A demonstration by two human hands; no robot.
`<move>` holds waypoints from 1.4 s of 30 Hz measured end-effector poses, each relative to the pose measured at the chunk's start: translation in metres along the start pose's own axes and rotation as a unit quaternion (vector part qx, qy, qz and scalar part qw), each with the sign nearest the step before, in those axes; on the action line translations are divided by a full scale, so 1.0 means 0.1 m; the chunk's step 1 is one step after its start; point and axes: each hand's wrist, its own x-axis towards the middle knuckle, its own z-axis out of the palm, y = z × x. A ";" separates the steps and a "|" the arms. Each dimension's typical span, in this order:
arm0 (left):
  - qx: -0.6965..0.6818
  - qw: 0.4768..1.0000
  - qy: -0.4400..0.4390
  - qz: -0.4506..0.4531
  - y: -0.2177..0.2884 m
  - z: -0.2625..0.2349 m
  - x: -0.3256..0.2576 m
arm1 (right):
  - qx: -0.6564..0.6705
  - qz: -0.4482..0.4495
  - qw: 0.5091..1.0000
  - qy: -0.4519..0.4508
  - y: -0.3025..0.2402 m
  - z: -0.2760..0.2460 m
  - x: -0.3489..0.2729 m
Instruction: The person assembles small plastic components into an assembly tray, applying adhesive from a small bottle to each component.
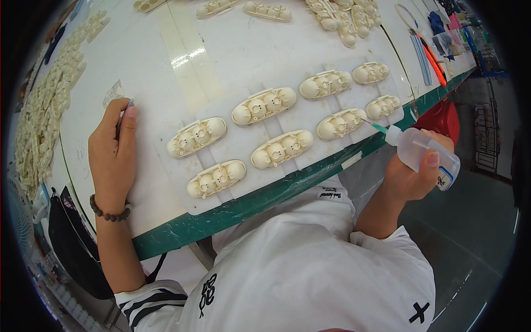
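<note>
While your right hand [412, 174] wraps shut around a clear squeeze bottle [423, 155], its thin green nozzle [379, 127] points left at the nearest right-hand cream plastic shell [341, 123]; what is inside the bottle you cannot tell. Eight such shells sit in two rows on a white mat [166, 188] along the table's green edge [265, 202]. Your left hand [112, 157] rests on the table to the left, fingers curled around a thin dark tool [123, 119]. More cream parts [47, 105] lie heaped at the far left, others [345, 16] at the far edge.
</note>
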 end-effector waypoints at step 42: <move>-0.008 1.000 0.004 -0.014 -0.06 0.02 0.02 | 0.096 0.070 0.993 0.018 0.50 -0.30 0.21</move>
